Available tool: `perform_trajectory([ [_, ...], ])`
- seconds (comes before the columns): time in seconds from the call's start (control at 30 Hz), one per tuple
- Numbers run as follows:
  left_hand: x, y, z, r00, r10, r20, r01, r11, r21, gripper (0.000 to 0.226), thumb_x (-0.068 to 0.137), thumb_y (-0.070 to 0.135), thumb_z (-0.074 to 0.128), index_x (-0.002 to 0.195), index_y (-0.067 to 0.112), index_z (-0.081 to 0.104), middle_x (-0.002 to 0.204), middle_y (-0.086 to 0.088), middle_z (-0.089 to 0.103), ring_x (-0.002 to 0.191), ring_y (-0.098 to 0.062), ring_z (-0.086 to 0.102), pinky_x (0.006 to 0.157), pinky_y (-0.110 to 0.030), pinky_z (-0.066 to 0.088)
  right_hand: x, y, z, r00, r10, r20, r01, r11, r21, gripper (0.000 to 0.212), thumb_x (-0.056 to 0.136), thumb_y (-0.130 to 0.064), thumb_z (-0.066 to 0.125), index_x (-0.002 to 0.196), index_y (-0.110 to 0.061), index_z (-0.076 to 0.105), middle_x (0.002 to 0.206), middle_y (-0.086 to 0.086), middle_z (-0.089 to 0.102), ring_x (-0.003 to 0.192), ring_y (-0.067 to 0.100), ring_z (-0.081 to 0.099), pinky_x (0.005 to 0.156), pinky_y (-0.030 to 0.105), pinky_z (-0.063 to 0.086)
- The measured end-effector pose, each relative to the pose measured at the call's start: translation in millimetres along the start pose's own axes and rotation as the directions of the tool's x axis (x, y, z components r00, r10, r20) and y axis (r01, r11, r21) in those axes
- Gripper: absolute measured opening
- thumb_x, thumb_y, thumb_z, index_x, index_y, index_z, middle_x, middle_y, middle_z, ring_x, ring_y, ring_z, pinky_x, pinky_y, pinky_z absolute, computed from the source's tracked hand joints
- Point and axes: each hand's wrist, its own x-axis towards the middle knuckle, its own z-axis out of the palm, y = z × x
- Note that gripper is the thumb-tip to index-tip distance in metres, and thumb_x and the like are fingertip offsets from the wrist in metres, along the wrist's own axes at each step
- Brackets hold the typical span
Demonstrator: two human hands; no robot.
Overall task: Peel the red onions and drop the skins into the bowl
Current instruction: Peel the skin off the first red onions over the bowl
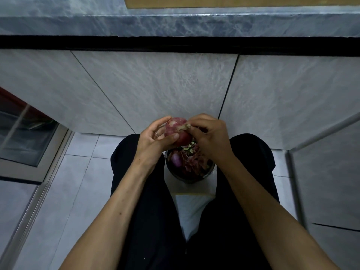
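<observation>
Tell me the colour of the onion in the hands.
Reddish-purple, held by both hands; head view. Red onion.

You are looking at two hands, the left hand (155, 140) and the right hand (209, 136). You are seeing two red onions: one red onion (178, 131) held between the hands, and one peeled onion (176, 159) lying in the bowl. You are seeing one bowl (209, 173), one ring (156, 134), and one heap of skins (194, 162), too tangled to count.
</observation>
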Motion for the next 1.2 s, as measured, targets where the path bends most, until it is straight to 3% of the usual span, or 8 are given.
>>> perform_trajectory([
  [0.13,3,0,0,0.999,-0.032,0.015,0.032,0.999,0.014,0.058,0.070,-0.002,0.081,0.123,0.014,0.064,0.108,-0.008,0.076,0.104,-0.029,0.071,0.083,-0.043,0.062,3,-4,-3,0.977,0.202,0.071,-0.209,0.970,0.123,0.012,0.084,0.002,0.065,0.083,-0.004,0.075,0.077,-0.003,0.069,0.069,0.009,0.065,0.063,0.018,0.050],
  [0.23,4,1,0,0.998,-0.053,0.020,0.053,0.999,-0.009,0.056,0.070,0.003,0.075,0.124,0.015,0.064,0.107,-0.007,0.076,0.102,-0.027,0.073,0.077,-0.039,0.061,11,-6,-10,0.889,0.414,0.195,-0.453,0.857,0.246,0.018,0.088,0.000,0.064,0.072,-0.006,0.071,0.062,-0.014,0.067,0.055,0.008,0.061,0.056,0.025,0.050],
  [0.3,5,4,0,0.997,-0.066,0.025,0.067,0.997,-0.028,0.059,0.071,0.003,0.073,0.128,0.013,0.063,0.107,-0.009,0.076,0.101,-0.028,0.073,0.078,-0.039,0.061,14,-9,-10,0.833,0.506,0.224,-0.553,0.774,0.309,0.026,0.090,-0.003,0.063,0.066,-0.010,0.067,0.058,-0.011,0.064,0.052,0.010,0.060,0.058,0.035,0.052],
  [0.43,4,7,1,0.997,-0.078,0.016,0.079,0.994,-0.074,0.055,0.082,-0.007,0.068,0.135,0.006,0.058,0.105,-0.007,0.077,0.101,-0.027,0.073,0.086,-0.044,0.061,17,-12,-4,0.730,0.637,0.248,-0.666,0.582,0.468,0.022,0.092,-0.006,0.061,0.070,-0.008,0.067,0.055,-0.002,0.059,0.053,0.010,0.059,0.066,0.038,0.049],
  [0.67,5,7,-1,0.996,-0.085,-0.009,0.084,0.990,-0.113,0.046,0.085,-0.009,0.062,0.127,0.010,0.061,0.106,-0.005,0.077,0.099,-0.025,0.074,0.086,-0.045,0.061,16,-13,0,0.645,0.713,0.275,-0.677,0.366,0.639,0.018,0.092,0.001,0.055,0.075,-0.003,0.060,0.051,-0.004,0.059,0.048,0.007,0.059,0.060,0.032,0.041],
  [0.8,3,9,3,0.996,-0.079,-0.035,0.073,0.986,-0.151,0.058,0.075,0.001,0.069,0.132,0.007,0.059,0.115,-0.010,0.074,0.101,-0.026,0.073,0.086,-0.044,0.061,13,-13,3,0.662,0.700,0.269,-0.604,0.285,0.744,0.022,0.094,0.001,0.052,0.073,-0.001,0.057,0.052,-0.002,0.055,0.050,0.006,0.056,0.058,0.022,0.050],
  [0.9,2,9,4,0.995,-0.086,-0.045,0.077,0.982,-0.171,0.059,0.079,-0.001,0.067,0.137,0.005,0.055,0.120,-0.016,0.070,0.099,-0.026,0.074,0.085,-0.043,0.061,15,-13,5,0.655,0.702,0.281,-0.568,0.211,0.796,0.022,0.095,0.002,0.050,0.074,-0.001,0.056,0.052,-0.002,0.053,0.047,0.004,0.053,0.056,0.015,0.050],
  [1.2,5,9,0,0.996,-0.086,-0.022,0.080,0.981,-0.178,0.065,0.074,0.002,0.071,0.136,0.006,0.055,0.123,-0.018,0.068,0.102,-0.028,0.073,0.088,-0.047,0.060,15,-14,7,0.636,0.703,0.317,-0.495,0.056,0.867,0.026,0.096,0.005,0.045,0.073,-0.003,0.055,0.054,-0.001,0.049,0.046,0.003,0.048,0.052,0.013,0.048],
])
